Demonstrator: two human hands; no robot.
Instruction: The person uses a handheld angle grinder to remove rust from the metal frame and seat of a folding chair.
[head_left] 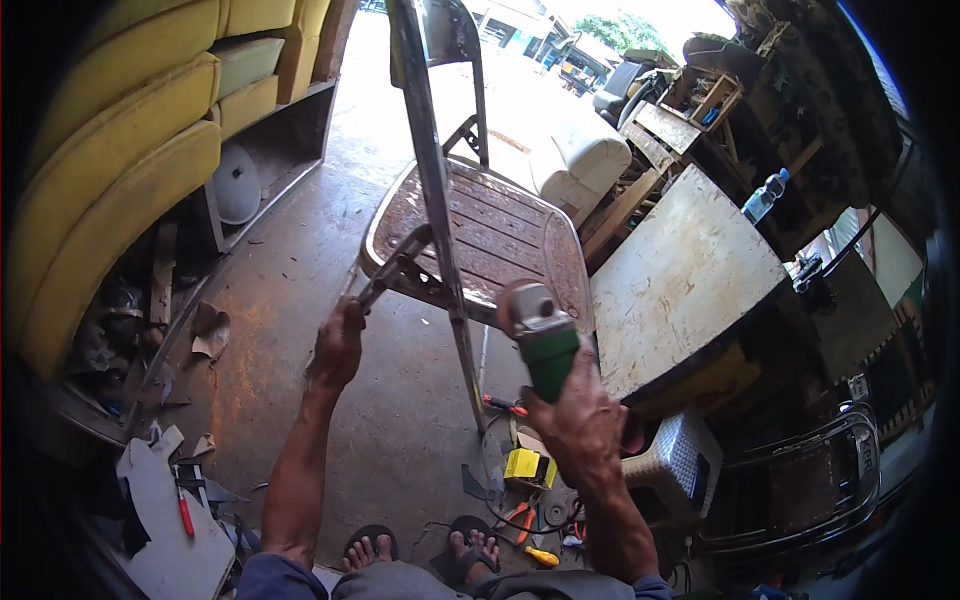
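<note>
A worn metal chair with a rusty slatted seat stands before me, its long frame tube slanting down toward the floor. My left hand is closed around the end of a metal bar at the chair's near left side. In my right hand is a green angle grinder, its silver head pointing away from me. The grinder's reddish disc is in front of the seat's near edge, right of the frame tube. Whether the disc touches the chair, I cannot tell.
Yellow cushions are stacked at left. A worn white board lies at right, with a plastic bottle beyond it. Near my feet are a yellow box, pliers and a cable. A silver stool and metal frames stand right.
</note>
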